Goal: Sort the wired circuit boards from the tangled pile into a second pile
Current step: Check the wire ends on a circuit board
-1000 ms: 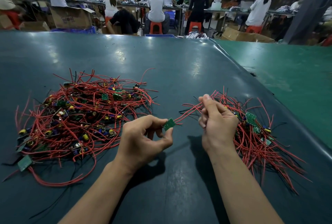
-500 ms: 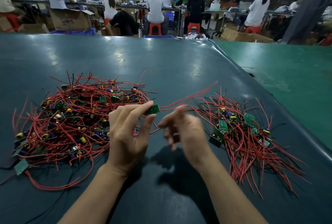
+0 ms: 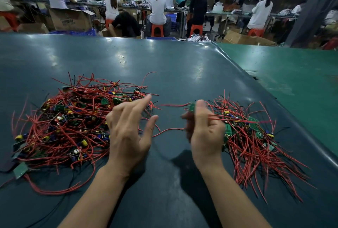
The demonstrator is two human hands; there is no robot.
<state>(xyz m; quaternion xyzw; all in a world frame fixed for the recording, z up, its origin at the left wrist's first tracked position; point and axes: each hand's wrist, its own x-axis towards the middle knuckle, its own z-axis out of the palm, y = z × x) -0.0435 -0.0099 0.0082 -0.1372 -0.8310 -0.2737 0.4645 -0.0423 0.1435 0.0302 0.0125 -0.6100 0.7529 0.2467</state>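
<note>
Right hand grips one wired board between two piles; left hand hangs free.

The left hand (image 3: 128, 129) is spread, fingers loose, holding nothing, just right of the tangled pile (image 3: 69, 123). The right hand (image 3: 204, 129) curls around a small green circuit board (image 3: 192, 107), pinched at its fingertips just left of the second pile (image 3: 256, 140). The board's red wires (image 3: 172, 105) trail leftward toward the left hand, roughly level.

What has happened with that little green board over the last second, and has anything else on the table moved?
The small green board passed from the left hand, which let go and now has straight fingers, to the right hand, which pinches it beside the second pile. Its red wires trail leftward. The tangled pile stayed put.
</note>
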